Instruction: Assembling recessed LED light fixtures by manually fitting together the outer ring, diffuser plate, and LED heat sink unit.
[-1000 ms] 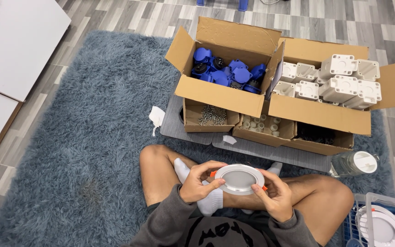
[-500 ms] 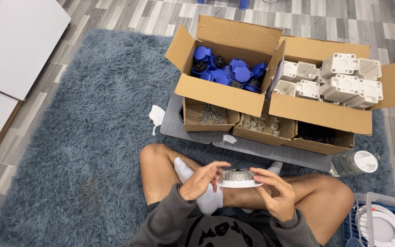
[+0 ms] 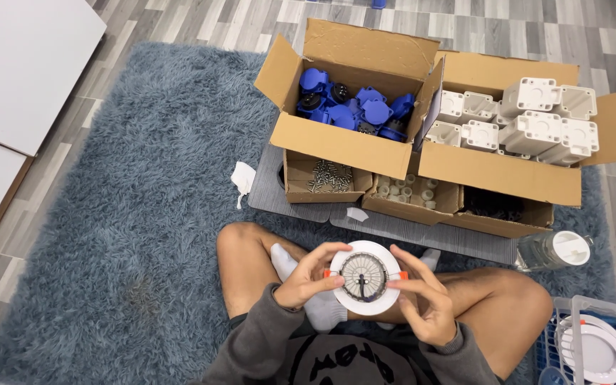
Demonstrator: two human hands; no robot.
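**Both hands clamped on a round white light fitting over the lap**

The left hand point(image 3: 309, 284) gripped the round white light fitting point(image 3: 365, 276) from its nine o'clock side, fingers curled onto the rim, and the right hand point(image 3: 422, 303) held it from three to five o'clock, fingers closed on the opposite edge. The fitting was held above the person's crossed legs, at six o'clock in the view, with its ribbed dark back facing the camera and small orange clips showing at either side.

Largest around it was the shaggy blue-grey rug point(image 3: 130, 235), which spread from nine o'clock across the middle, the person seated on it. At ten o'clock lay white boards point(image 3: 23, 64) on the wood-look floor. At twelve o'clock stood an open cardboard box of blue parts point(image 3: 354, 107), touching a second open cardboard box of white housings point(image 3: 529, 125) at one o'clock. Just in front of these sat lower trays: one with loose screws point(image 3: 329, 177), one with small white pieces point(image 3: 404, 189). At three o'clock a clear bottle with a white cap point(image 3: 554, 249) lay on its side. At five o'clock a wire basket point(image 3: 561, 314) held more white round fittings point(image 3: 600, 353). A crumpled white scrap point(image 3: 242, 178) lay on the rug near the trays.
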